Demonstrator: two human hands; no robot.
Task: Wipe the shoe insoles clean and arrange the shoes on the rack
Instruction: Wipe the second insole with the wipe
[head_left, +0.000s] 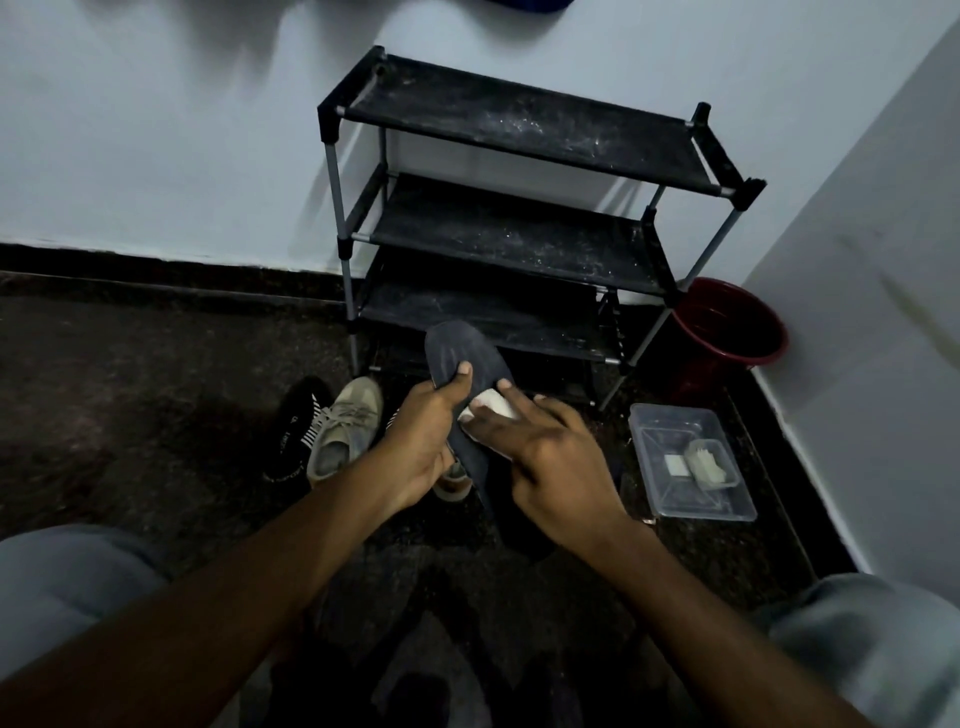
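insole (457, 358), dark grey, sits in the middle of the view, held up above the floor (156, 415) in front of the rack's lowest shelf, its rounded toe end pointing away from the person. left hand (421, 441) grips it around the middle, thumb lying on the top face and fingers curled underneath. right hand (545, 457) rests on the insole just beside the left thumb, its fingers fairly straight and spread, pressing a small white wipe (491, 402) flat against the top face; whether the thumb also holds the wipe from below cannot be seen. the heel end of the insole runs down under the right palm.

rack (519, 130), black with grey poles, stands against the wall (156, 130), its shelves dusty and bare of shoes. beige shoe (345, 431) lies on the floor left of the hands, touching a black shoe (293, 431) with white stripes on its far side. another shoe shows partly under the left hand. a clear plastic box (691, 462) sits on the floor to the right, with small pale things inside. a red bucket (727, 327) stands in the corner just beside the rack.
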